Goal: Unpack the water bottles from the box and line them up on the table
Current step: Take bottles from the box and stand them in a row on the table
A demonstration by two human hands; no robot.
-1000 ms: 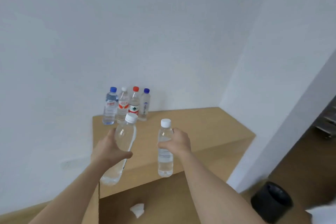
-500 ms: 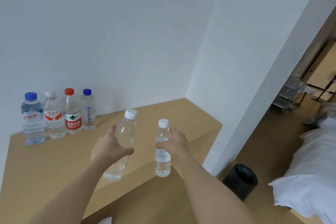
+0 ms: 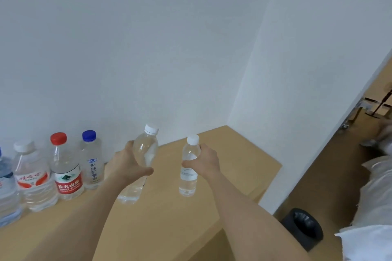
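Note:
My left hand (image 3: 127,165) grips a clear, unlabelled bottle with a white cap (image 3: 146,150), tilted and held just above the wooden table (image 3: 233,167). In my right hand (image 3: 205,161) is a slimmer white-capped bottle with a pale label (image 3: 188,178), upright over the table. Along the wall on the left stands a row of bottles: a blue-capped one (image 3: 91,161) nearest my left hand, a red-capped one with a red label (image 3: 66,167), a white-capped one with an orange label (image 3: 31,176), and another cut off by the frame edge (image 3: 5,188). The box is out of view.
White walls close the table's back and right side. A black waste bin (image 3: 303,229) sits on the floor below the table's right end. White bedding (image 3: 373,207) lies at the right edge. The tabletop's front edge drops off near my forearms.
Both hands have carried their bottles forward and over the table, closer to the row. The view has swung right and nearer, so the row now sits at the left edge.

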